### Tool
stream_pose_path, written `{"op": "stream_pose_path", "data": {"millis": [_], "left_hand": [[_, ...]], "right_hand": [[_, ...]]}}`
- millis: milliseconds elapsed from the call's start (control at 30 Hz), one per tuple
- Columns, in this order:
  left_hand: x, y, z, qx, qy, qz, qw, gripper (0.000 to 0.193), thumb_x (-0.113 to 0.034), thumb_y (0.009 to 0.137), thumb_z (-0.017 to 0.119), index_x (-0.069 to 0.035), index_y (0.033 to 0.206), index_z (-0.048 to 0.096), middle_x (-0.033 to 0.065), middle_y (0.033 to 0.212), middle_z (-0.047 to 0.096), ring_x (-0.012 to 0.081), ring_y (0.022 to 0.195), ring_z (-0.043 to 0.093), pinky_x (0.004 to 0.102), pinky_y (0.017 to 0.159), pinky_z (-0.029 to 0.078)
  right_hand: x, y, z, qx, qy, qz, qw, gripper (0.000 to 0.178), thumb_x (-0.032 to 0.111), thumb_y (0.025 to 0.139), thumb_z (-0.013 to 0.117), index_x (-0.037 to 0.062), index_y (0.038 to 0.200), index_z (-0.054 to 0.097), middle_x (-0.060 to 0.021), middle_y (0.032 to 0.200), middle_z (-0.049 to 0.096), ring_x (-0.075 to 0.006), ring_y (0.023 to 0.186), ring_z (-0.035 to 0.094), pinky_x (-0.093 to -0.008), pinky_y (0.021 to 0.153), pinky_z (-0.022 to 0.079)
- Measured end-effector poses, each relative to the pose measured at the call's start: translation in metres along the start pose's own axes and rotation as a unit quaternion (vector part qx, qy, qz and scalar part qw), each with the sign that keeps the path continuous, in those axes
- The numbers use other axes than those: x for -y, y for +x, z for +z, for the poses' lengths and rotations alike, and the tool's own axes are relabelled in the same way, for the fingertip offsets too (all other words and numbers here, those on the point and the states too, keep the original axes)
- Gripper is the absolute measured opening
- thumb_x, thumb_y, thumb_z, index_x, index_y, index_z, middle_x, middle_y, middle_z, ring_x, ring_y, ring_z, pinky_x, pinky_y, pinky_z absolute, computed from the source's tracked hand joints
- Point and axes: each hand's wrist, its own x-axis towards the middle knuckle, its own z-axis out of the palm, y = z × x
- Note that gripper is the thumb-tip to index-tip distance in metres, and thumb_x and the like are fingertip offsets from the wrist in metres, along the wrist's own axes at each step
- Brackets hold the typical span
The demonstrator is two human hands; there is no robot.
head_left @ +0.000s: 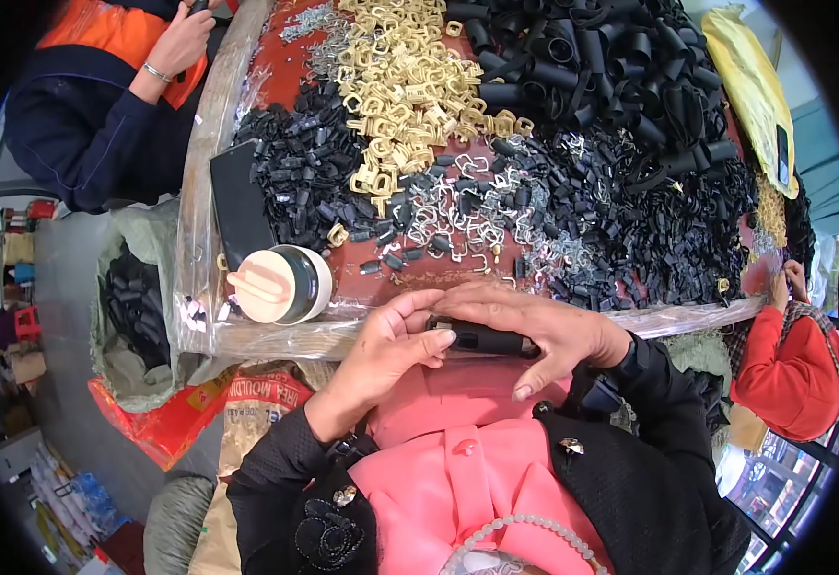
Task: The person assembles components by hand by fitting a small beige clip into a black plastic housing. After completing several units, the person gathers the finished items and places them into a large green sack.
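In front of my chest, by the table's near edge, is a short black plastic tube (489,341). My left hand (381,347) grips its left end, with the thumb on the near side. My right hand (563,331) arches over it from the right, fingers along its far side and the thumb hanging lower, apart from it. The fingers of both hands meet above the tube, so part of it is hidden. Beyond my hands lie small silver wire clips (458,216), small black plastic pieces (309,158) and gold-coloured square rings (405,81).
Larger black tubes (621,72) are heaped at the far right. A lidded jar (300,287) and a black phone-like slab (239,196) sit at the table's left corner. Sacks (137,287) stand beside it. One co-worker (103,105) is far left, another (789,364) right.
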Motion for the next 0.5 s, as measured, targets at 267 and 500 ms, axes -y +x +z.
{"op": "stream_pose_path", "data": {"millis": [267, 500], "left_hand": [[-0.004, 0.010, 0.007, 0.035, -0.001, -0.014, 0.999, 0.054, -0.004, 0.078, 0.059, 0.000, 0.125, 0.031, 0.0070, 0.111, 0.051, 0.0093, 0.087, 0.054, 0.0202, 0.068, 0.046], [0.000, 0.014, 0.010, 0.051, -0.046, 0.051, 0.996, 0.061, -0.010, 0.075, 0.057, 0.001, 0.128, 0.028, 0.0116, 0.114, 0.049, 0.0178, 0.104, 0.048, 0.0305, 0.085, 0.042]], "right_hand": [[-0.004, 0.016, 0.002, 0.025, 0.045, -0.017, 0.999, 0.084, 0.057, 0.067, 0.059, -0.0023, 0.123, 0.039, -0.0210, 0.121, 0.043, -0.0345, 0.115, 0.039, -0.0416, 0.096, 0.028], [-0.012, 0.011, 0.009, -0.102, 0.074, -0.039, 0.991, 0.066, 0.047, 0.071, 0.056, -0.0049, 0.111, 0.048, -0.0184, 0.108, 0.053, -0.0324, 0.100, 0.052, -0.0388, 0.089, 0.037]]}}
